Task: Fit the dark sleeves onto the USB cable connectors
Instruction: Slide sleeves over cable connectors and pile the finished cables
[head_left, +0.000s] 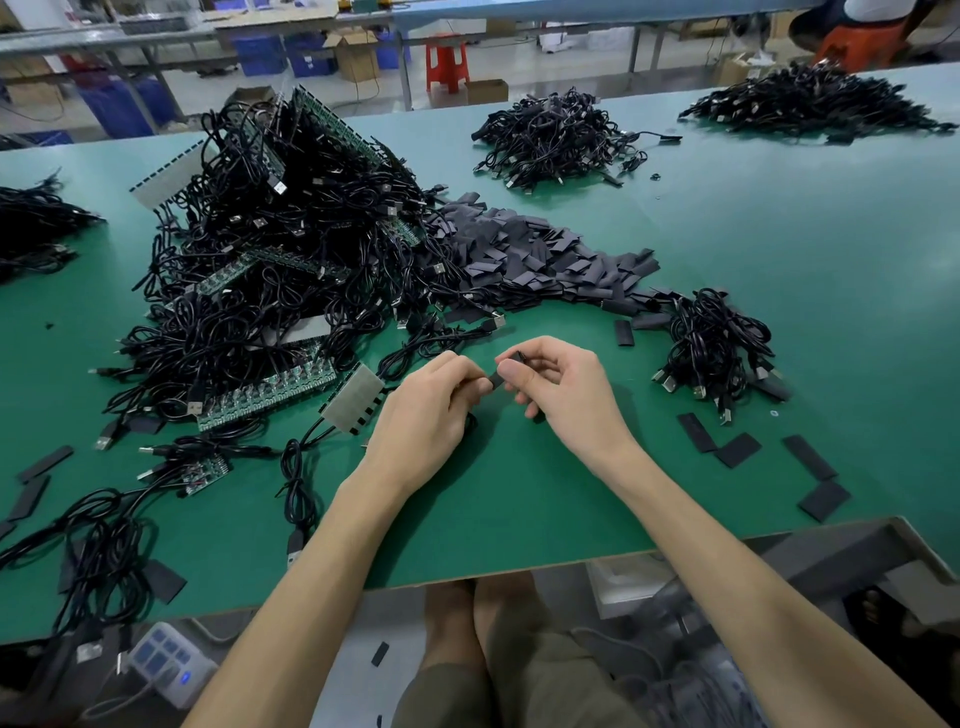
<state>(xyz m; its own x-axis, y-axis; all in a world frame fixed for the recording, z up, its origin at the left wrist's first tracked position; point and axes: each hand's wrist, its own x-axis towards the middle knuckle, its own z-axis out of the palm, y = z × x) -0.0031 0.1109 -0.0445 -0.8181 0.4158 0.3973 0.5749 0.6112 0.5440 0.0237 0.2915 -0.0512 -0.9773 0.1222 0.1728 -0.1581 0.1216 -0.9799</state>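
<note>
Head view: left hand and right hand in pinch grips on one dark sleeve

One wide-angle camera, worn on the person's head, looks forward and steeply down from over the near edge of the green worktop, close above the left hand and right hand, taking in the person's legs below that edge and the floor past the far edge.

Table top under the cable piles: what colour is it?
Plain green table top, clearest in the head view.
</note>
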